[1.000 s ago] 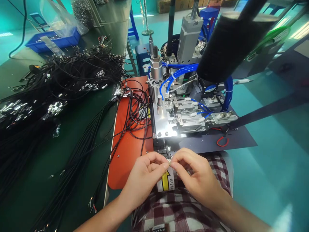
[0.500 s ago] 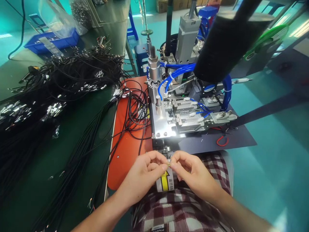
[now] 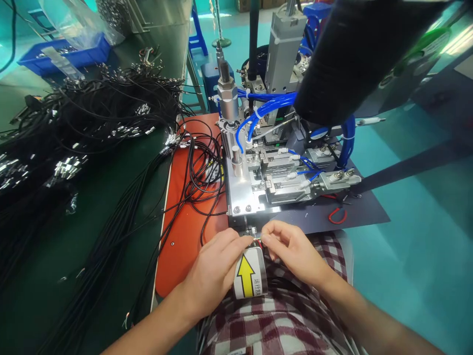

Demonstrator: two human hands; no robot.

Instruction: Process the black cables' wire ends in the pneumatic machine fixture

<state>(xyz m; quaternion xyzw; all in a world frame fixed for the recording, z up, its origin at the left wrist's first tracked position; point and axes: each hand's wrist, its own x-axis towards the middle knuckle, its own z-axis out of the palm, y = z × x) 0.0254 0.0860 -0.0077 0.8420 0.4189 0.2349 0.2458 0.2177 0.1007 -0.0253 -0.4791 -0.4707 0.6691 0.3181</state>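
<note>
In front of the machine (image 3: 242, 195), my right hand (image 3: 293, 251) pinches thin coloured wires (image 3: 259, 242) between thumb and index finger. My left hand (image 3: 218, 266) is closed beside them, its fingers pressed together and the index fingertip at the wire ends. The left thumb is mostly hidden, and what that hand holds, if anything, cannot be made out. Just below the fingertips is a cylinder with a white label and a yellow arrow (image 3: 246, 278). Small metal parts (image 3: 253, 230) of the machine sit directly beyond the fingertips.
Black cables (image 3: 199, 182) lie coiled on the orange board (image 3: 177, 266) at left. Large cable bundles (image 3: 92, 113) cover the dark green table (image 3: 96, 217). A blue tray (image 3: 70, 56) stands behind. Blue air tubes (image 3: 271, 101) and a thick black tube (image 3: 343, 64) rise over the machine.
My left hand has turned palm-down, with its thumb now mostly hidden and fingers reaching over the labelled cylinder. The right hand keeps its pinch. The view has shifted slightly.
</note>
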